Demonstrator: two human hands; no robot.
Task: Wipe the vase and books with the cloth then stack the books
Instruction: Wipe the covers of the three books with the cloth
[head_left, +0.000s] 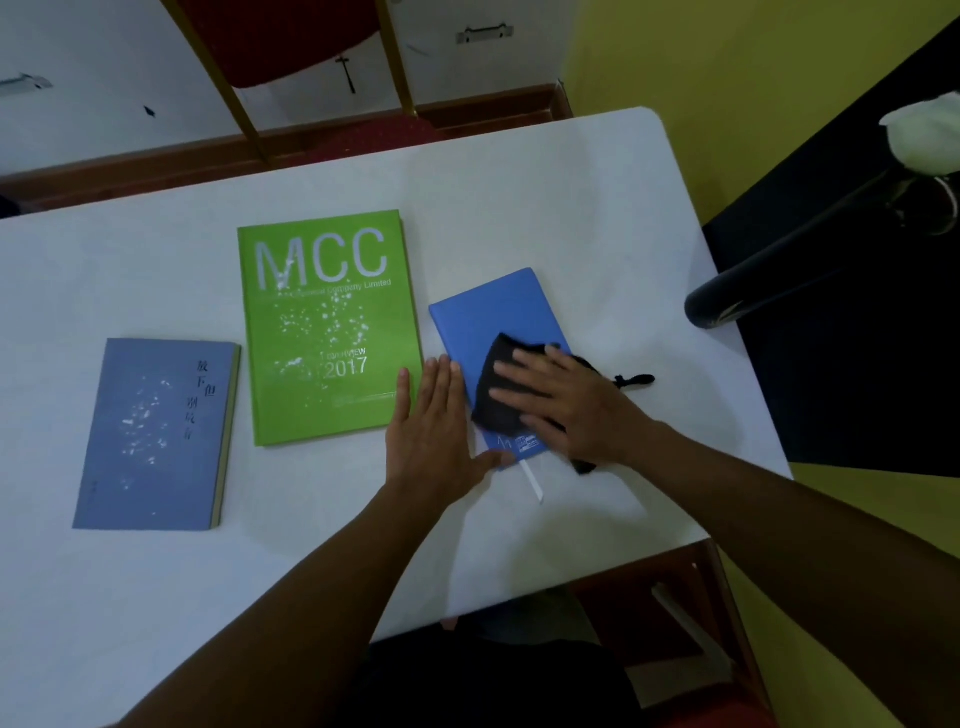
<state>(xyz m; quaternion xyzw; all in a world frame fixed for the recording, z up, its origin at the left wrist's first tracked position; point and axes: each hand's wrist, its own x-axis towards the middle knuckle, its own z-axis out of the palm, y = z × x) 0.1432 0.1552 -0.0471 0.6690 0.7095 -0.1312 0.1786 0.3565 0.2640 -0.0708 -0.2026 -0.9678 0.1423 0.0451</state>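
Both forearms reach in from the near edge and cross the white table toward its right half. On that side the right hand lies flat, fingers spread, pressing a black cloth down onto the cover of a bright blue book; the hand is open on the cloth rather than clenched around it. Part of the cloth spills off the book's right edge, and a dark cord from it lies on the table just beyond. The left hand is also open and flat, fingers together, resting on the table against the blue book's left edge, with the thumb touching its near corner. A white ribbon marker pokes out from the book's near end.

Just left of the left hand lies a large green book printed with "MCC" and "2017", its cover scattered with white specks. Further left and slightly nearer, a grey-blue book lies apart from the green one, also flecked with white, with dark vertical characters on its cover.

At the far right, beyond the table's right edge, a dark slim vase holds a white flower; it seems to lean, though that may be the wide lens. A red chair stands beyond the table's far edge.
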